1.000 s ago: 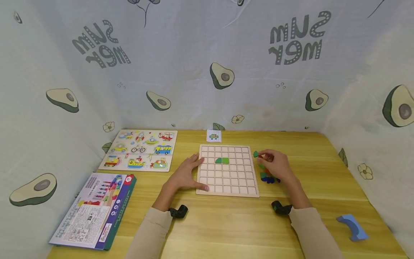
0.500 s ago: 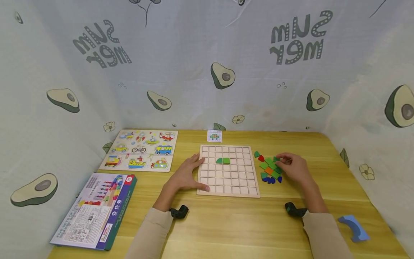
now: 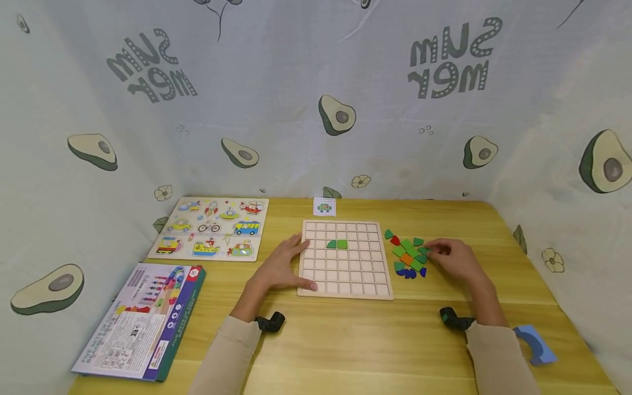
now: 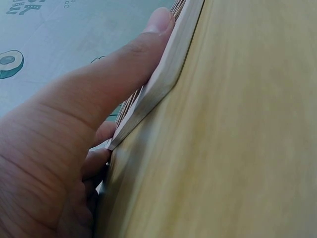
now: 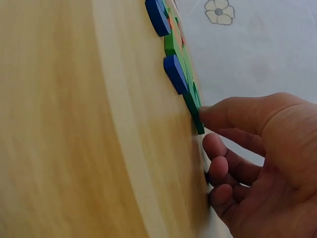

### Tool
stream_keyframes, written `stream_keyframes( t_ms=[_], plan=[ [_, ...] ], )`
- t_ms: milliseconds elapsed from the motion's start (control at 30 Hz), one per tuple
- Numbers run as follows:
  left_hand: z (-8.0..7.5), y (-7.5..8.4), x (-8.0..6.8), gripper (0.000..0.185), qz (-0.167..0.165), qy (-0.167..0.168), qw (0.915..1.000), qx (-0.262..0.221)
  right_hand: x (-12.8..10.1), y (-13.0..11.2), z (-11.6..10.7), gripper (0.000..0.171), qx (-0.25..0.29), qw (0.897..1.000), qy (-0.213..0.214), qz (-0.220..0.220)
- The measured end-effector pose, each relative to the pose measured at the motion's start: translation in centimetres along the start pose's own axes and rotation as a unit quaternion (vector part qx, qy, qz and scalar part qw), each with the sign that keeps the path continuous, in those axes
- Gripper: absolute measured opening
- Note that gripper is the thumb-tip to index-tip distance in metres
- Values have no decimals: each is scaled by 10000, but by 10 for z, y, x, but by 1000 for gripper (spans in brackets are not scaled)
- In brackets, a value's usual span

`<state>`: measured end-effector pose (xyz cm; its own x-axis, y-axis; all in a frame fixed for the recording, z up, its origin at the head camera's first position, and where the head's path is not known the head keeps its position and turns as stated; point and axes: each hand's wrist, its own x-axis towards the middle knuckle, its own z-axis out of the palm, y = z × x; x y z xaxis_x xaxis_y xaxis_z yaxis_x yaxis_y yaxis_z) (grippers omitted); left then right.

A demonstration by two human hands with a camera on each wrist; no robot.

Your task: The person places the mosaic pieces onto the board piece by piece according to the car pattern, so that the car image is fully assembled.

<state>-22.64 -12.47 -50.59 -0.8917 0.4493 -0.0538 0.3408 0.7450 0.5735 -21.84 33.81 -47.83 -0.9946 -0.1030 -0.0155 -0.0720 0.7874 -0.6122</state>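
Note:
A square wooden grid board (image 3: 345,291) lies at mid-table, holding a dark green quarter-round tile (image 3: 332,244) and a light green square tile (image 3: 343,244) side by side. My left hand (image 3: 281,266) rests spread at the board's left side, thumb on the near edge and fingers on the left edge; the left wrist view shows the thumb (image 4: 129,59) along the rim. To the board's right, my right hand (image 3: 456,260) pinches a dark green tile (image 3: 424,251) at the right side of the loose tiles (image 3: 399,251). In the right wrist view its thumb (image 5: 233,113) touches that tile.
A small pattern card (image 3: 324,207) lies behind the board. A vehicle picture puzzle (image 3: 209,225) and a boxed toy (image 3: 140,323) are on the left. At front right, beside the right sleeve, is a blue arch block (image 3: 538,345). A printed cloth surrounds the table.
My right hand has moved right from the left of the loose tiles, then slightly nearer, from one dark green tile at the top right to another below it. The left hand stays on the board.

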Motion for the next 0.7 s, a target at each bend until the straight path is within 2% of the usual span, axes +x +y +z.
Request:
stream_keyframes(
  t_ms=[133,400,700],
  plan=[
    [2,-2,0,122,13,-29,10000,5,-1,1,-1,29,-83,10000,20,25],
    [-1,-2,0,121,-29,4,10000,11,1,3,2,31,-241,9994,-52,-226],
    [-1,-1,1,121,-14,-33,10000,6,-1,4,4,35,-28,9997,247,39]
  ],
)
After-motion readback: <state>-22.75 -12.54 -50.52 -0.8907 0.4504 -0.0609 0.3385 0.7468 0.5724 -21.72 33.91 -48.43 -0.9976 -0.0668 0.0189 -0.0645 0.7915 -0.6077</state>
